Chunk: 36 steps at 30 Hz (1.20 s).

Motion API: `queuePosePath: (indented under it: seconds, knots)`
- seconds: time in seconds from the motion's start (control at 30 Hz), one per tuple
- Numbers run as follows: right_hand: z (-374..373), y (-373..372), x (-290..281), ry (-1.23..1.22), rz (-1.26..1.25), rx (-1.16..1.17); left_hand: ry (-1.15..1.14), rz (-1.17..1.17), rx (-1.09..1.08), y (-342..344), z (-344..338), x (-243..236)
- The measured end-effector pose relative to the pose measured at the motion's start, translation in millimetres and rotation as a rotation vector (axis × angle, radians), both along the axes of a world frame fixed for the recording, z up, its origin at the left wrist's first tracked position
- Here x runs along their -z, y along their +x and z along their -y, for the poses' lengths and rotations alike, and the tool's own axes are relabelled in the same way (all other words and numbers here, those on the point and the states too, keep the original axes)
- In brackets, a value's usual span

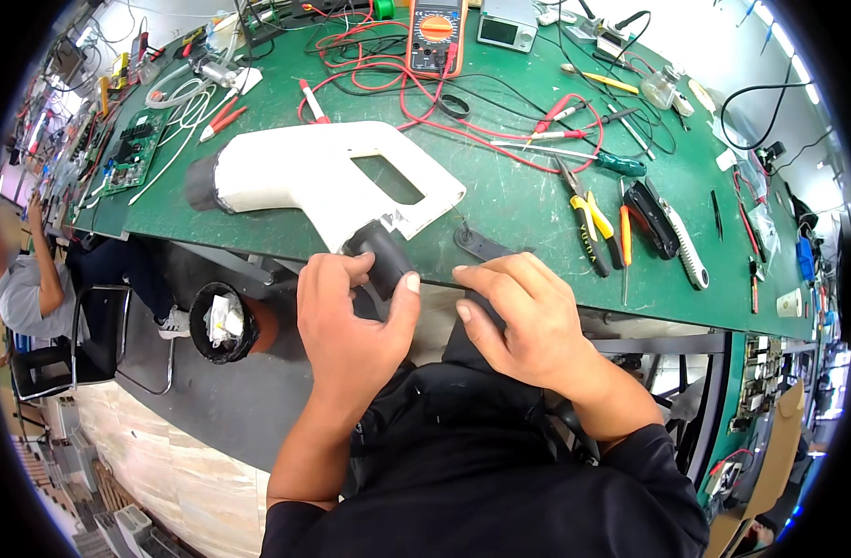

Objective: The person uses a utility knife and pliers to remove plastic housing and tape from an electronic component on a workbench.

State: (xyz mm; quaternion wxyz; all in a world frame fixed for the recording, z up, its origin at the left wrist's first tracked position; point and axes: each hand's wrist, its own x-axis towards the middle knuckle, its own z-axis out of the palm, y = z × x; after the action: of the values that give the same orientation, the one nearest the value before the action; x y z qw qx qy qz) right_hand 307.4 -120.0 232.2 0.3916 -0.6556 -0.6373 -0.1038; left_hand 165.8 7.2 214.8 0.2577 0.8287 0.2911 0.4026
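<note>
As left hand (351, 321) holds cylinder (379, 263), bin (223, 352): wrappers (226, 318), probably.

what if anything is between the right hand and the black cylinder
Nothing visible: an open gap separates the right hand from the black cylinder held in the left hand.

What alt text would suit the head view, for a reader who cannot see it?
A person's left hand grips a black tube by a white appliance on a green table; the right hand seems empty, near a flat dark piece. A multimeter sits behind, with pliers to the right.
</note>
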Motion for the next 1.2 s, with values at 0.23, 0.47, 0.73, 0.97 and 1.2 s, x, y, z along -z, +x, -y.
queuePosePath:
  seconds: [0.23, 0.47, 0.73, 0.97, 1.2]
  knots:
    - [3, 2, 11, -0.003, -0.037, 0.04, -0.029, 0.062, 0.057, -3, -3, -2]
    - [15, 7, 12, 0.066, -0.051, 0.099, 0.275, -0.101, 0.019, -5, -1, -4]
    - [45, 34, 8, 0.093, -0.11, 0.359, 0.424, -0.17, -0.007, -3, 3, -4]
    - [68, 56, 9, 0.121, -0.102, 0.561, 0.452, -0.134, 0.002, -1, 1, 5]
    - [79, 77, 3, 0.043, -0.054, 0.663, 0.438, -0.138, -0.005, -4, 1, 6]
